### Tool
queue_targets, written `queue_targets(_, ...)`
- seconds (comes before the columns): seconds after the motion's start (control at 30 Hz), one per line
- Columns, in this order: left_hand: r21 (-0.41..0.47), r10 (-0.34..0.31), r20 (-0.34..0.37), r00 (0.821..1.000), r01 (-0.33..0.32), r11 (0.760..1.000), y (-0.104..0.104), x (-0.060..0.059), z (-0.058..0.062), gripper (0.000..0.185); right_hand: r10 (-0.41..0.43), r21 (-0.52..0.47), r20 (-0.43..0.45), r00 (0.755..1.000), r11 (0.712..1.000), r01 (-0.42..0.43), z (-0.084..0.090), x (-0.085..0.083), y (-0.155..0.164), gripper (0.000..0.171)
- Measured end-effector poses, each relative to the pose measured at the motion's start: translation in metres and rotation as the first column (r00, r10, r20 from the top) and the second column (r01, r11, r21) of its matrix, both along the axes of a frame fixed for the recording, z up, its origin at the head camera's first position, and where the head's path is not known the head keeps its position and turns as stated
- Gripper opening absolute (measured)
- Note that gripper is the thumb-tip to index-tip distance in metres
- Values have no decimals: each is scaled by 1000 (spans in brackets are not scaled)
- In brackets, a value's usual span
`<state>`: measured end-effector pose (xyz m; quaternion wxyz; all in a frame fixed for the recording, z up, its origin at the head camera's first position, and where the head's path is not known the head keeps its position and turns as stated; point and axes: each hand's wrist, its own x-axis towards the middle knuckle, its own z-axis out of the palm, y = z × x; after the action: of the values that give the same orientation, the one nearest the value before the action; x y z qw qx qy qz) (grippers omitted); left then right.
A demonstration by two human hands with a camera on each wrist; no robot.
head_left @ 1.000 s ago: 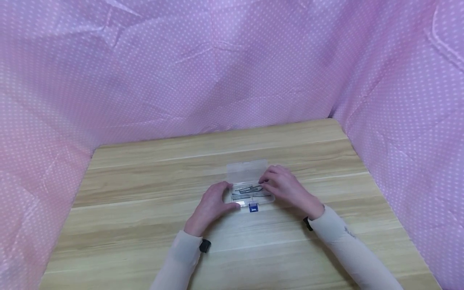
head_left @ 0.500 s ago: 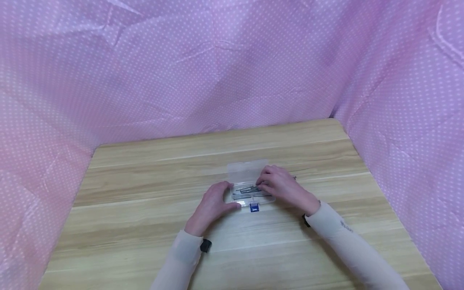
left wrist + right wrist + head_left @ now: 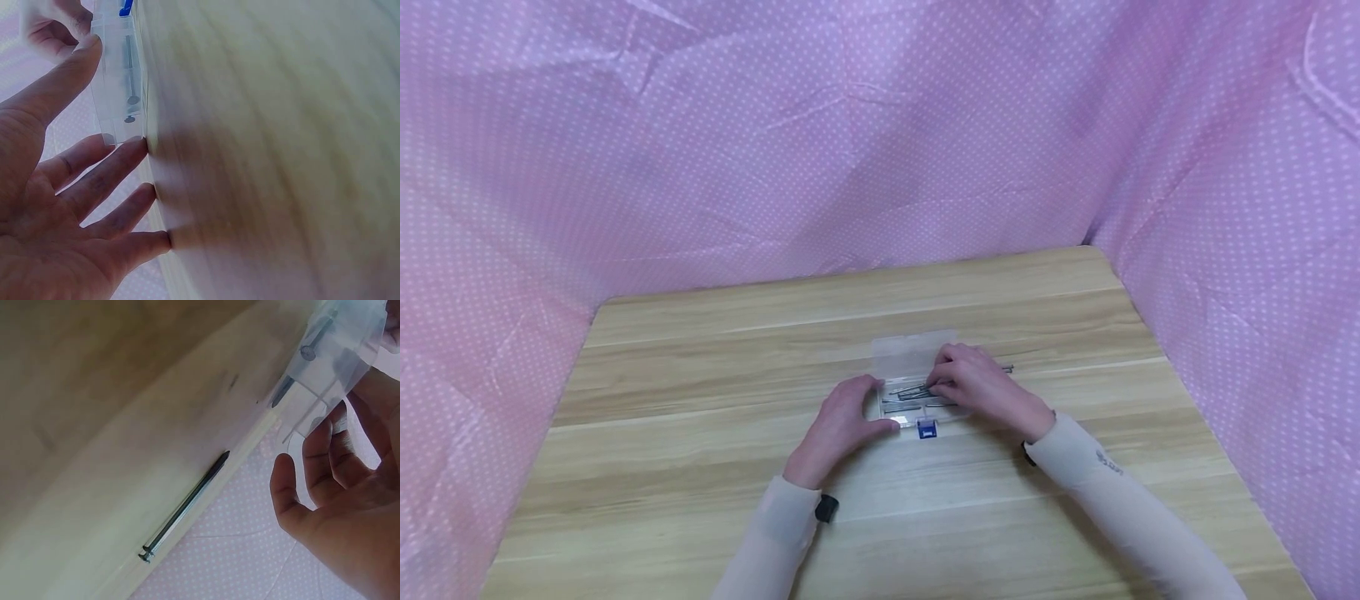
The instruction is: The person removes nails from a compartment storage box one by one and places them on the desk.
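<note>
A clear plastic box (image 3: 942,413) stands on the table with its lid (image 3: 901,354) folded back and a blue latch (image 3: 927,429) at the front. Several metal nails (image 3: 912,392) lie inside it. My left hand (image 3: 838,423) grips the box's left end, thumb on the front wall and fingertips at the back corner. My right hand (image 3: 981,382) reaches over the right part of the box, thumb and fingers bent together at the nails. I cannot tell whether it pinches one. Two nails (image 3: 187,506) lie side by side on the table, right of the box.
The wood-grain table (image 3: 700,400) is bordered at the back and sides by a pink polka-dot cloth (image 3: 820,142). A dark band-like piece (image 3: 827,508) shows at the left wrist.
My right hand has moved slightly left and deeper over the nails, uncovering the two nails on the table behind it. My left hand stays on the box.
</note>
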<state>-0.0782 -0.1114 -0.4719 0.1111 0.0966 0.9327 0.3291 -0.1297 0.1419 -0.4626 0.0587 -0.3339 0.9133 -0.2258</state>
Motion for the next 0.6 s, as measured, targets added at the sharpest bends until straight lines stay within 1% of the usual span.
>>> queue_targets(0.2, 3, -2, -3, 1000, 2, 1000, 1, 0, 1, 65, 28, 3, -30, 999, 1000, -28, 0, -2, 0, 9)
queue_targets(0.3, 7, 0, -2, 1000, 0, 1000, 1, 0, 2, 66, 32, 3, -30, 999, 999, -32, 0, -3, 0, 10)
queue_targets(0.53, 9, -19, -46, 999, 19, 1000, 1, 0, -1, 64, 61, 12, -37, 997, 998, -61, 0, -7, 1, 11)
queue_targets(0.6, 11, -19, -50, 999, 20, 1000, 1, 1, -1, 64, 66, 15, -26, 997, 998, -66, 0, -8, 1, 11)
